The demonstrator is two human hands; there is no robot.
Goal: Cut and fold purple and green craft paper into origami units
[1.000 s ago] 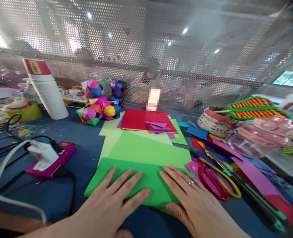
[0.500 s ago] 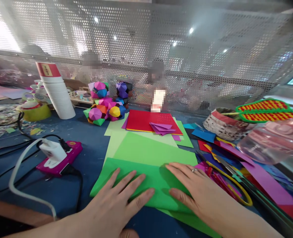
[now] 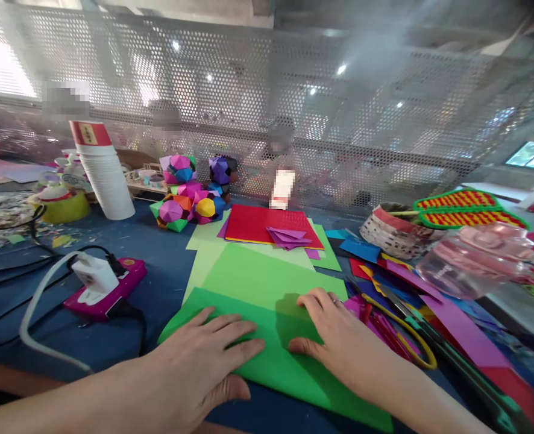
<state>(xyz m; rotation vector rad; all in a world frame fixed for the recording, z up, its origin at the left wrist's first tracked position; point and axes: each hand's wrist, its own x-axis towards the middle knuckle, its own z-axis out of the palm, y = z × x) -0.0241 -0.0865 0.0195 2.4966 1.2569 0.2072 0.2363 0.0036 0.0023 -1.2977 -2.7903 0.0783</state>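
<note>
A dark green sheet of paper (image 3: 267,328) lies in front of me and looks folded. My left hand (image 3: 208,355) rests on its left part, fingers stretched out and slightly apart. On the right part, my right hand (image 3: 334,337), wearing a ring, touches the paper with thumb and fingers apart and a little bent. Light green paper (image 3: 249,271) lies under and behind the dark green sheet. Farther back is a stack of red paper (image 3: 253,224), topped by purple folded paper pieces (image 3: 288,238).
To the left are a purple power strip (image 3: 134,274) with cables and a stack of paper cups (image 3: 108,184). Colourful paper balls (image 3: 172,212) stand behind. At right lie paper strips (image 3: 463,328), a yellow loop (image 3: 425,346), a pink clear bottle (image 3: 457,265) and a basket (image 3: 384,232).
My right hand has shifted left, its fingers more bent. My left hand has moved slightly down and left, its thumb now drawn to the paper's near edge. The view has tilted slightly.
</note>
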